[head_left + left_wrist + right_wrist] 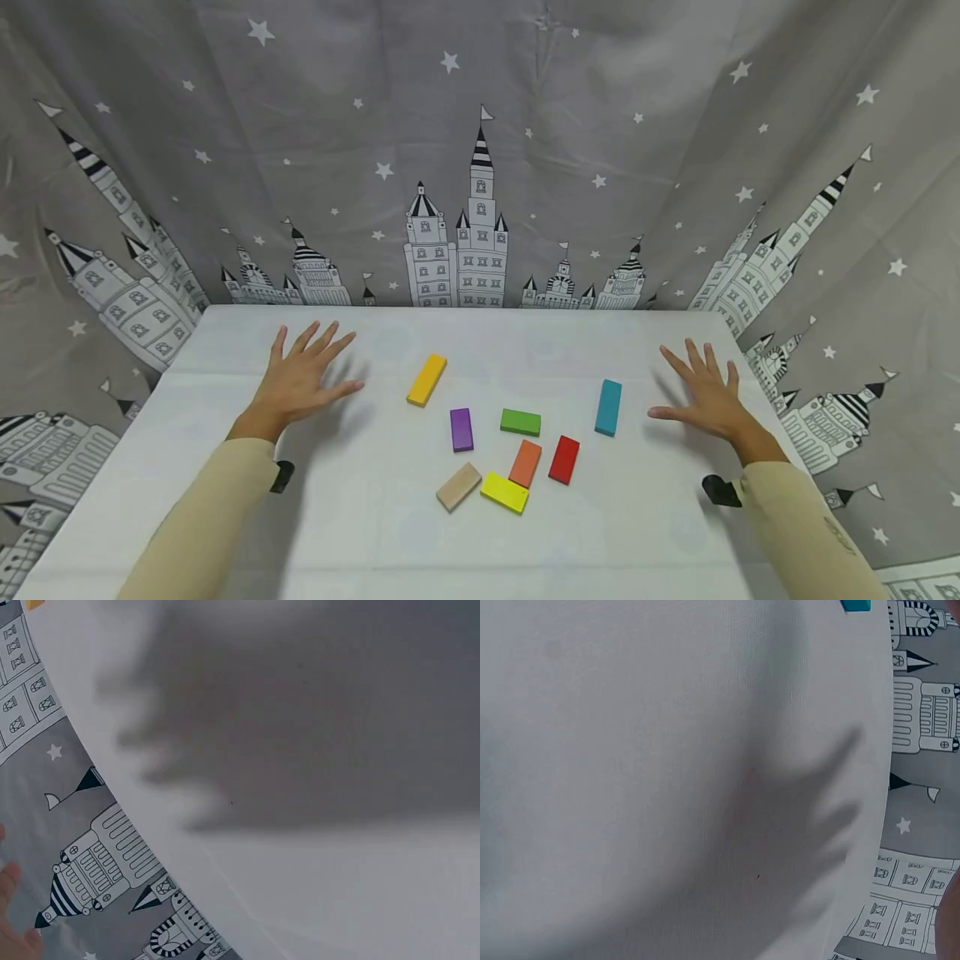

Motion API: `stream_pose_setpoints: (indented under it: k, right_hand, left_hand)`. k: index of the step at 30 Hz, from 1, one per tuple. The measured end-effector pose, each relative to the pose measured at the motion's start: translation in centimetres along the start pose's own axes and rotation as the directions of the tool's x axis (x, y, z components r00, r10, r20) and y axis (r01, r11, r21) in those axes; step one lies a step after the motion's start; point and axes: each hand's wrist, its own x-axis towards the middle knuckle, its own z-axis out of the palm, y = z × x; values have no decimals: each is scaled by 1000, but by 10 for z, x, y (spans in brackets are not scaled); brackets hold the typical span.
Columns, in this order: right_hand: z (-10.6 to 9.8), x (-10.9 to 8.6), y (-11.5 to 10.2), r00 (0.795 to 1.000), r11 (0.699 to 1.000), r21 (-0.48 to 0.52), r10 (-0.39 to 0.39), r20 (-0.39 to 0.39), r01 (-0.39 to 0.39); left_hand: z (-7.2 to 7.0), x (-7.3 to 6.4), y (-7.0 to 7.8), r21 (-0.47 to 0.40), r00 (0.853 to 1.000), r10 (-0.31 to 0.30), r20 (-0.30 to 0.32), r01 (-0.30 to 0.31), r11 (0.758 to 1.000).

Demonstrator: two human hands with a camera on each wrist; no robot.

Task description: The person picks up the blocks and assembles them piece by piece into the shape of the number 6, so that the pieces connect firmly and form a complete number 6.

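My left hand [300,379] hovers over the left side of the table with fingers spread and nothing in it. Over the right side, my right hand [705,396] is likewise spread and holds nothing. An orange-yellow block [427,380] is nearest the left hand; a blue block [608,407] is nearest the right. Between them lie a purple block [461,430], a green block [521,422], a red block [564,459], an orange block [525,463], a bright yellow block [505,492] and a plain wood block [458,487]. The orange block's lower end meets the yellow one.
A white table [375,542] carries the blocks. Behind and beside it hangs a grey curtain [315,133] printed with castles and stars. Dark wrist bands [722,491] show at the sleeves. Hand shadows fall across the tabletop in both wrist views.
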Motion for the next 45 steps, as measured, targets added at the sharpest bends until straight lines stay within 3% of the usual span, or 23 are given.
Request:
stream_pose_setpoints:
  k: [5,10,19,26,39,45]
  right_hand:
    - [2,5,-3,1000,1000,-21,-15,5,15]
    - [5,9,-8,998,998,-13,-57,1,57]
    - [9,19,-26,994,994,-12,-105,38,105]
    - [10,27,-37,987,990,-7,-137,78,138]
    - [21,37,-46,963,967,-14,-253,88,255]
    - [24,37,-49,954,959,0,-282,107,283]
  left_hand:
    - [11,7,6,-84,999,21,33,-18,996]
    - [22,16,14,-115,998,43,48,-37,993]
    - [31,33,36,-115,993,90,78,-81,990]
    - [36,43,50,-95,983,160,91,-151,984]
    - [42,54,58,-152,963,226,146,-204,967]
    - [48,57,60,-195,955,218,199,-180,964]
